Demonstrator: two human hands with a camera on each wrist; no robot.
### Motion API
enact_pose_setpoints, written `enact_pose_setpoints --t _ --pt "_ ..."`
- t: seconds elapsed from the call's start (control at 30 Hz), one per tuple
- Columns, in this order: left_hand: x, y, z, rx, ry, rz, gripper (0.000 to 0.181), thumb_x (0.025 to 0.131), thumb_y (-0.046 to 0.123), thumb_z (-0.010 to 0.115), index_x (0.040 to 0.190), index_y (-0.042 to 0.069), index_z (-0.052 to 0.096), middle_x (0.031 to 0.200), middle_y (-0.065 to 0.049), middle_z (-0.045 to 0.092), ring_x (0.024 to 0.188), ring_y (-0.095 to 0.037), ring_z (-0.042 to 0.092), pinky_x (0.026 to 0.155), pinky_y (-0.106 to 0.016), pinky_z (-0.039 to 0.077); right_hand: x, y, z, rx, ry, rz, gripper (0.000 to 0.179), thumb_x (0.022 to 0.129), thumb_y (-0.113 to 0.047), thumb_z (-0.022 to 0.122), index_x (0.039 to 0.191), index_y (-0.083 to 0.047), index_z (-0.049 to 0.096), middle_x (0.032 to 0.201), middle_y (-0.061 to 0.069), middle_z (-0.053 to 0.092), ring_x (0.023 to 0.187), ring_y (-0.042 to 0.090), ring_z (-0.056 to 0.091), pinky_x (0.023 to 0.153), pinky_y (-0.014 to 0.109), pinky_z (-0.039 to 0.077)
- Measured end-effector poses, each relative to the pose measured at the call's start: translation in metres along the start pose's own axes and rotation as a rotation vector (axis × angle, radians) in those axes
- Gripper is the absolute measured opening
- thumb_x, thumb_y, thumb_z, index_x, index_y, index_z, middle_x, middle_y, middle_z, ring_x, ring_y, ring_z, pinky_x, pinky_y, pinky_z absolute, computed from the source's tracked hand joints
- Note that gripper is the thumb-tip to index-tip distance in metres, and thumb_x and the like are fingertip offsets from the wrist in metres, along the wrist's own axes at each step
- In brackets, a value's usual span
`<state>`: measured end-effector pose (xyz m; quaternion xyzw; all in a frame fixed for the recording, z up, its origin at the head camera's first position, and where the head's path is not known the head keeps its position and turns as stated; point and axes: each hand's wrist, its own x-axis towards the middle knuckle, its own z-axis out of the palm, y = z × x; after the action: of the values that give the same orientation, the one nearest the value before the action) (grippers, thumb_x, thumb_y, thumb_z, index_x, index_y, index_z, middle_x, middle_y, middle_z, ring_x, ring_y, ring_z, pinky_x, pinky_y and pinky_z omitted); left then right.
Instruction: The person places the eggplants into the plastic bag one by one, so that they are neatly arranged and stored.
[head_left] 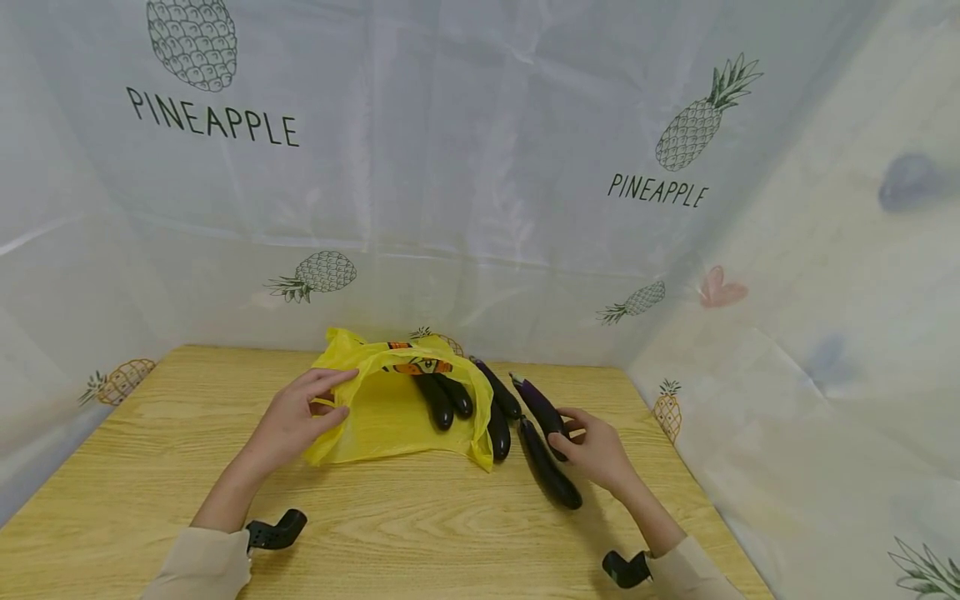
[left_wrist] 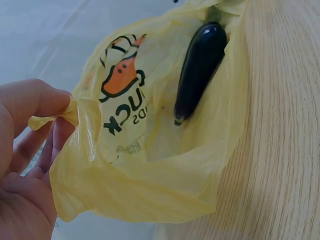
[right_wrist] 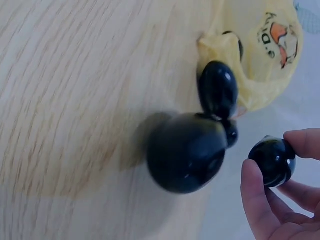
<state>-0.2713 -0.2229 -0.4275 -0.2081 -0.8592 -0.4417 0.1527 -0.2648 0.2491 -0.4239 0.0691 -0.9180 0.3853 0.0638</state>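
My left hand (head_left: pixel 294 417) pinches the rim of a yellow plastic bag (head_left: pixel 390 429) at its left side, and the bag's mouth gapes toward me. Two dark eggplants (head_left: pixel 437 404) lie inside the bag; one eggplant (left_wrist: pixel 200 70) shows in the left wrist view. Between the thumb and fingers of my right hand (head_left: pixel 596 450) is another eggplant (head_left: pixel 538 406), gripped near its round end, its stem pointing away from me. In the right wrist view this held eggplant (right_wrist: pixel 274 162) appears end-on. Just below it in the head view, an eggplant (head_left: pixel 547 471) rests on the table.
More eggplants (head_left: pixel 498 433) lie along the bag's right edge. The wooden table (head_left: pixel 390 533) meets a pale pineapple-print sheet (head_left: pixel 450 167) at the back, with similar sheeting at both sides. Each wrist carries a black camera mount (head_left: pixel 277 531).
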Motion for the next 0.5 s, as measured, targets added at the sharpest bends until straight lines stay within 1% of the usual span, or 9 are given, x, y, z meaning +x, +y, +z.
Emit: enact_pose_setpoints --t 0.17,0.4,0.5 --pt "0.000 0.000 0.000 -0.006 0.001 0.004 0.056 0.098 0.003 0.076 0.151 0.010 0.061 0.141 -0.010 0.061 0.102 -0.022 0.069 0.086 -0.024 0.061 -0.003 -0.010 0.002 0.052 -0.018 -0.010 0.052 0.099 -0.016 0.078 0.148 -0.005 0.061 0.118 0.019 0.070 0.089 0.025 0.076 0.067 0.042 0.066" --pt "0.000 -0.001 0.000 0.001 0.002 0.008 0.057 0.097 0.002 0.076 0.151 0.010 0.061 0.141 -0.010 0.061 0.102 -0.022 0.068 0.086 -0.024 0.061 -0.004 -0.019 0.007 0.061 -0.016 -0.013 0.052 0.098 -0.017 0.079 0.147 -0.011 0.064 0.118 0.014 0.070 0.088 0.022 0.074 0.064 0.033 0.065" --pt "0.000 0.000 0.000 0.000 0.001 0.007 0.057 0.097 0.002 0.076 0.152 0.010 0.061 0.141 -0.010 0.062 0.102 -0.022 0.068 0.086 -0.024 0.061 -0.005 -0.022 0.009 0.065 -0.014 -0.025 0.052 0.097 -0.019 0.080 0.146 -0.011 0.064 0.116 0.013 0.070 0.086 0.019 0.074 0.063 0.031 0.064"
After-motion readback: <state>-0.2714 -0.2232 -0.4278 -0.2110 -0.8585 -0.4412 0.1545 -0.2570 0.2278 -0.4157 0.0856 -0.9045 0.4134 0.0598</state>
